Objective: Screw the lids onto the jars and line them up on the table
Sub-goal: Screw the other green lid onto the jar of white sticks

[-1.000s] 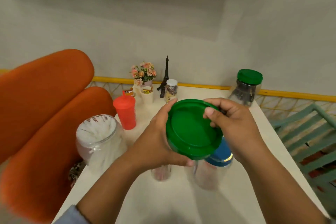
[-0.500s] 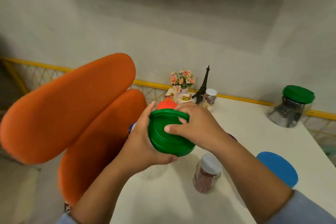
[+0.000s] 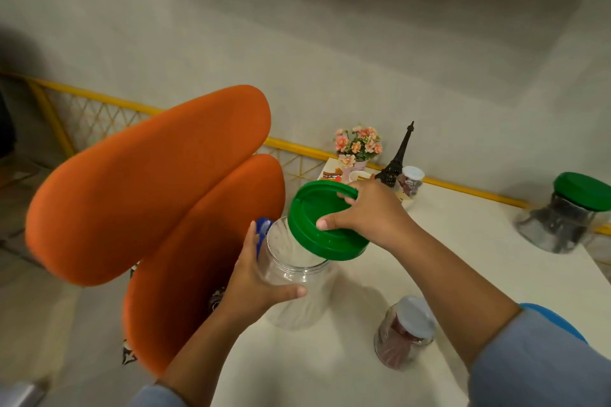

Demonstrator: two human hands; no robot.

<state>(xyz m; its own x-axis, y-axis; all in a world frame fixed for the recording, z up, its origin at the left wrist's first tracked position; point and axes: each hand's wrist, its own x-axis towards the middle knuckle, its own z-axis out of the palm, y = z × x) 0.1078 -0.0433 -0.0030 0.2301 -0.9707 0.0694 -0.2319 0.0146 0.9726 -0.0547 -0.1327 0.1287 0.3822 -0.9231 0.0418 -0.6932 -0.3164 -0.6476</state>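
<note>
The orange padded chair (image 3: pixel 148 182) fills the left half of the frame, and the white table (image 3: pixel 463 261) takes the lower right. Near the centre, by the table's left edge, you have the large clear plastic jar (image 3: pixel 297 277), upright, with its base down at the table top. Your left hand (image 3: pixel 254 287) is clamped on the jar's left side: the thumb curls across the front wall and the fingers go round the back.

Just above, your right hand (image 3: pixel 370 215) grips the round green plastic lid (image 3: pixel 317 228) by its rim, with the thumb on the near edge and the fingers hooked over the far edge. The lid is tilted, with its left side raised. It covers only the right part of the jar's mouth, and the left part is open to see. Whether the lid touches the jar's rim, I cannot tell.

At the right edge of the frame, well apart from your hands, a second clear jar with a green lid (image 3: pixel 568 211) stands closed on the table. In the lower right, near your right forearm, is a small glass jar with a white lid (image 3: pixel 403 330) and dark red contents. Behind your right sleeve a part of a blue round lid (image 3: pixel 558 320) shows. A blue object (image 3: pixel 263 230) shows behind the fingers of your left hand; what it is I cannot tell.

Above your right hand, at the far end of the table, stand a pot of pink flowers (image 3: pixel 358 145), a black tower figurine (image 3: pixel 396 158) and a little white-capped jar (image 3: pixel 411 180).
</note>
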